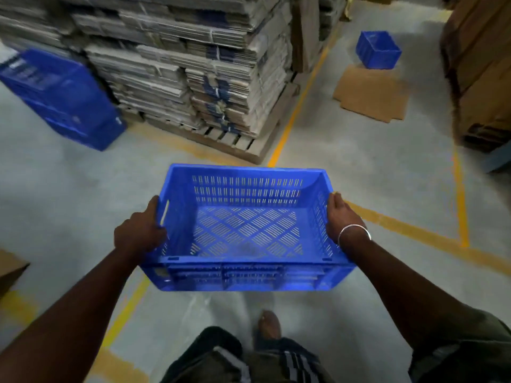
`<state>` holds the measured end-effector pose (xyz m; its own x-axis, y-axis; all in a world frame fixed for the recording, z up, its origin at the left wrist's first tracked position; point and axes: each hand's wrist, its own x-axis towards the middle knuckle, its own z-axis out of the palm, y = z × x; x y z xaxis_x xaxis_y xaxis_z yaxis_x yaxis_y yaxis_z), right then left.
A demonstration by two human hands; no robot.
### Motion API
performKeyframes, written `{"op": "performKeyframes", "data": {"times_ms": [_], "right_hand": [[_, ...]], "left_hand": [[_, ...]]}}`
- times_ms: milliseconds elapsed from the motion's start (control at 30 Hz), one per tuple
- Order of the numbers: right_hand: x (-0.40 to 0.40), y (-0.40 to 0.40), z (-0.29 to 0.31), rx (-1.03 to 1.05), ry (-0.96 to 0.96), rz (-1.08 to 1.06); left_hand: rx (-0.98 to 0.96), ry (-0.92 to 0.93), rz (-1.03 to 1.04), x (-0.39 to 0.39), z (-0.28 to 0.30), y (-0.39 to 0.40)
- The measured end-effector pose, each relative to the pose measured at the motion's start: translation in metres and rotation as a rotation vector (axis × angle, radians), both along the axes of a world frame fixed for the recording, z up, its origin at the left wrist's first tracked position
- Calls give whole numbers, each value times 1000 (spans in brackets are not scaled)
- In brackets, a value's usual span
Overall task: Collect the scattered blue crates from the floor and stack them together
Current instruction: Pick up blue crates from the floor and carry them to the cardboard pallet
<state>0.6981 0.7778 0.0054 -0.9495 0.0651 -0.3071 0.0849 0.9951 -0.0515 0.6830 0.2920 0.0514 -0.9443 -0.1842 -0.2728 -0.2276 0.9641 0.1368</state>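
I hold an empty blue slotted crate (246, 275) level in front of me, off the floor. My left hand (139, 230) grips its left end by the handle slot. My right hand (343, 217), with a silver bangle on the wrist, grips the right end wall. A stack of blue crates (63, 98) stands on the floor at the far left beside the pallet. A single blue crate (377, 49) sits on the floor far ahead to the right, next to a cardboard sheet.
A wooden pallet piled high with flattened cardboard bundles (193, 64) fills the space ahead left. A flat cardboard sheet (372, 94) lies on the floor. Brown cardboard stacks (481, 73) rise at the right. Yellow floor lines (293, 114) mark lanes. My foot (268, 324) shows below the crate.
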Motion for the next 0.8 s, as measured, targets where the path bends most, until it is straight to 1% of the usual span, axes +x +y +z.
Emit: {"op": "performKeyframes", "data": {"times_ms": [100, 267, 433, 567, 667, 800], "right_hand": [[-76, -55, -5, -10, -15, 108], [-198, -169, -8, -19, -18, 220], [-289, -289, -3, -53, 16, 268], [-362, -390, 7, -24, 43, 366], [-408, -450, 15, -38, 36, 350], [-470, -520, 21, -31, 51, 398]], "left_hand": [[-16, 8, 78, -32, 1, -62], [-201, 31, 109, -84, -16, -169], [-186, -10, 116, -140, -25, -272], [-161, -33, 114, -187, -18, -374], [-164, -26, 109, -226, -12, -432], [-180, 0, 118, -284, 3, -499]]}}
